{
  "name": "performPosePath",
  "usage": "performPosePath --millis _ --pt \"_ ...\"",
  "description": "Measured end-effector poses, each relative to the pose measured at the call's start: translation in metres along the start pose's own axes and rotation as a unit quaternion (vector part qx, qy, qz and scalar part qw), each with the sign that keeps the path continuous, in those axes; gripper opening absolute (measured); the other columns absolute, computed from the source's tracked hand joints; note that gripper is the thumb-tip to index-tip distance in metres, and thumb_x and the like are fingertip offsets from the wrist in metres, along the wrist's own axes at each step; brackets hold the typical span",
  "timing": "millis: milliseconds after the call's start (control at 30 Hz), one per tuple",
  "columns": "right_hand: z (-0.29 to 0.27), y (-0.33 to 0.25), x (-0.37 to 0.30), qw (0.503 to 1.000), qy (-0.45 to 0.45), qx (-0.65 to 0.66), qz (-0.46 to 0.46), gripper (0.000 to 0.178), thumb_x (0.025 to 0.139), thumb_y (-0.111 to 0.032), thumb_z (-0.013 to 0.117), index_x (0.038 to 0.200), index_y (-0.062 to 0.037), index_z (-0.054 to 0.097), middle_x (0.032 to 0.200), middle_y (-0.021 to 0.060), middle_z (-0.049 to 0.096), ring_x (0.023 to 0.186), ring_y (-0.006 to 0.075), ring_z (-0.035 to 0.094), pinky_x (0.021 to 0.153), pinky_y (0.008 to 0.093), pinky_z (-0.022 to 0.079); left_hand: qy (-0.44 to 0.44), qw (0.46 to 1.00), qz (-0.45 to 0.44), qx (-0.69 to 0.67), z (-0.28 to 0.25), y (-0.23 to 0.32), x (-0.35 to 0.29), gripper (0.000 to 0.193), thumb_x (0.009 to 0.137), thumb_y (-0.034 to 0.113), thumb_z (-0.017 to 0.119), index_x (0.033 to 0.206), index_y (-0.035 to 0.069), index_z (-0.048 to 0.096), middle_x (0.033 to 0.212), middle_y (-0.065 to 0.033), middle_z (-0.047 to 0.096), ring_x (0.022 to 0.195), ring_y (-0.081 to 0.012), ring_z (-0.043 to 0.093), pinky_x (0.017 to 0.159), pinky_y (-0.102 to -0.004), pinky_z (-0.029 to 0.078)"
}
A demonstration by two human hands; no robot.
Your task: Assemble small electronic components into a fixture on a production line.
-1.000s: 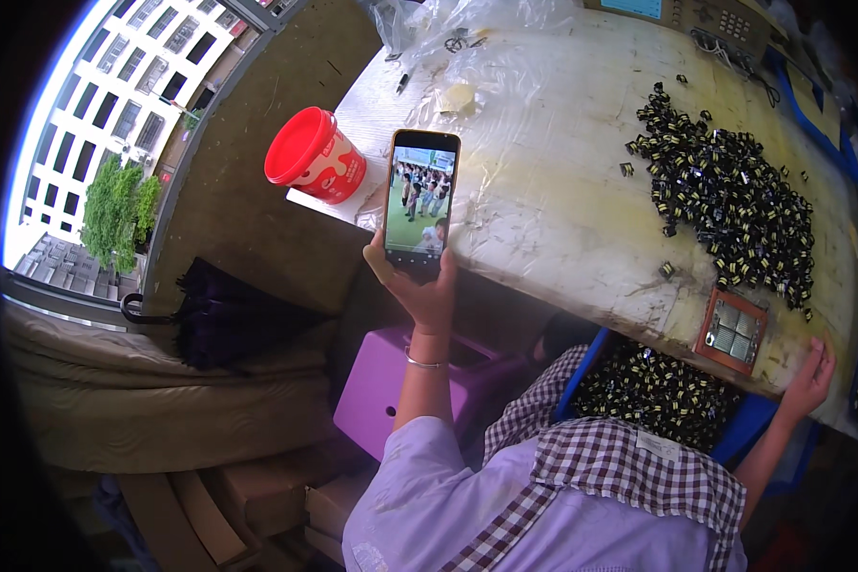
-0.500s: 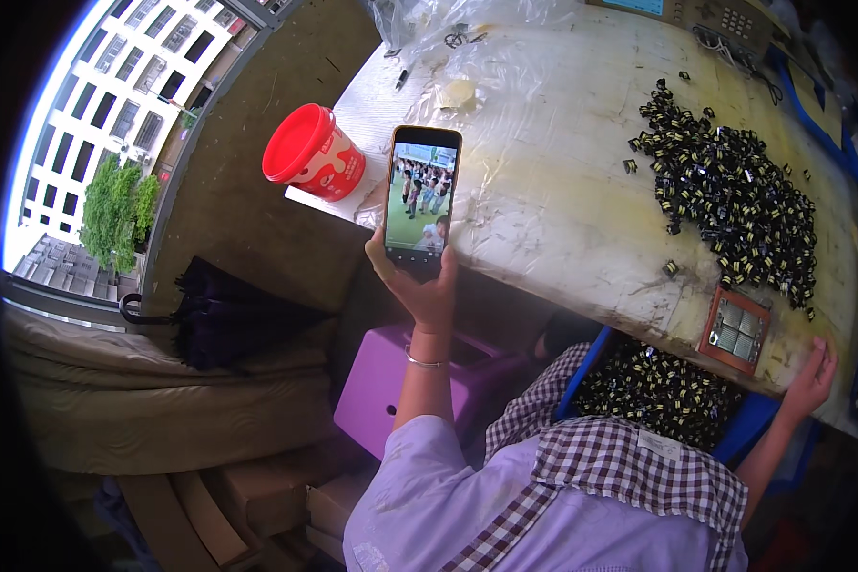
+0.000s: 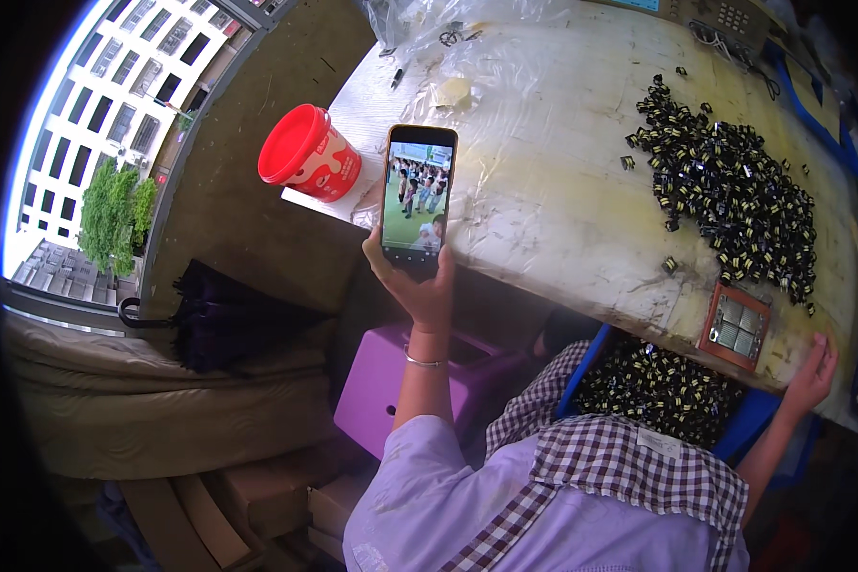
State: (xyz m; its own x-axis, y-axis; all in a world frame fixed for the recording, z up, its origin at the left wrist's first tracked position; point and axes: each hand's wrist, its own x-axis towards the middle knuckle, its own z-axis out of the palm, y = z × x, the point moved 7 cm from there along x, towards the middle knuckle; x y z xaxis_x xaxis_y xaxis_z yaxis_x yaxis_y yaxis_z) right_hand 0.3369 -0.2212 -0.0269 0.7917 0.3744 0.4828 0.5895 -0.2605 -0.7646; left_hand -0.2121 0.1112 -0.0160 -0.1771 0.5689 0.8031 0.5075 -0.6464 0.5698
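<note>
The left hand (image 3: 424,286) was seen gripping a smartphone (image 3: 418,198) upright at the table's (image 3: 543,191) near edge, screen lit, beside a red-lidded tub (image 3: 307,154). The right hand (image 3: 812,374) rested with fingers spread on the table edge, near a small framed tray (image 3: 736,324) and a pile of black-and-yellow components (image 3: 734,200).

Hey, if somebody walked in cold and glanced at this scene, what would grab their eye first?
Probably the lit black smartphone, held upright in the left hand over the near table edge. Next, the bright red round plastic tub at the table's left corner, and the big heap of small black-and-yellow parts to the right, above the right hand.
</note>
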Motion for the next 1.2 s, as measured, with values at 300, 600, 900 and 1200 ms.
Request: performPosePath --millis 300,600,900,1200 --pt "-0.002 0.004 0.001 1.0 -0.004 -0.003 0.0 0.029 0.099 -0.015 0.049 0.122 0.0033 0.055 0.111 0.0098 0.063 0.105 0.0152 0.058 0.094 0.0273 0.044 -0.011 0.999 0.05 0.017 -0.001 -0.005 -0.006 0.096 0.072 0.013 0.077 0.145 -0.002 0.015 0.136 -0.0195 0.036 0.125 -0.0302 0.04 0.107 -0.0421 0.03" --pt "0.0 0.002 0.001 1.0 -0.007 -0.008 -0.009 0.03 0.1 -0.014 0.047 0.123 0.0032 0.055 0.109 0.0101 0.063 0.104 0.0151 0.058 0.093 0.0268 0.044 -0.02 0.998 0.058 0.028 0.001 -0.007 -0.01 0.098 0.075 0.013 0.077 0.146 -0.002 0.011 0.142 -0.0219 0.032 0.131 -0.0321 0.036 0.109 -0.043 0.027" --pt "0.0 0.0 0.001 1.0 -0.005 -0.005 -0.006 0.029 0.099 -0.013 0.048 0.123 0.0019 0.055 0.11 0.0099 0.063 0.105 0.015 0.058 0.094 0.0275 0.044 -0.024 0.998 0.051 0.034 0.002 -0.005 -0.009 0.098 0.076 0.011 0.076 0.146 -0.003 0.01 0.144 -0.0221 0.03 0.132 -0.0315 0.034 0.111 -0.0425 0.025" --pt "0.001 -0.004 0.0 1.0 -0.001 -0.006 -0.008 0.029 0.099 -0.013 0.049 0.123 0.0029 0.055 0.108 0.009 0.063 0.103 0.015 0.058 0.093 0.0268 0.043 -0.025 0.999 0.036 0.028 0.002 -0.005 -0.01 0.099 0.076 0.01 0.076 0.147 -0.003 0.008 0.143 -0.0226 0.03 0.132 -0.0323 0.035 0.111 -0.0431 0.025"
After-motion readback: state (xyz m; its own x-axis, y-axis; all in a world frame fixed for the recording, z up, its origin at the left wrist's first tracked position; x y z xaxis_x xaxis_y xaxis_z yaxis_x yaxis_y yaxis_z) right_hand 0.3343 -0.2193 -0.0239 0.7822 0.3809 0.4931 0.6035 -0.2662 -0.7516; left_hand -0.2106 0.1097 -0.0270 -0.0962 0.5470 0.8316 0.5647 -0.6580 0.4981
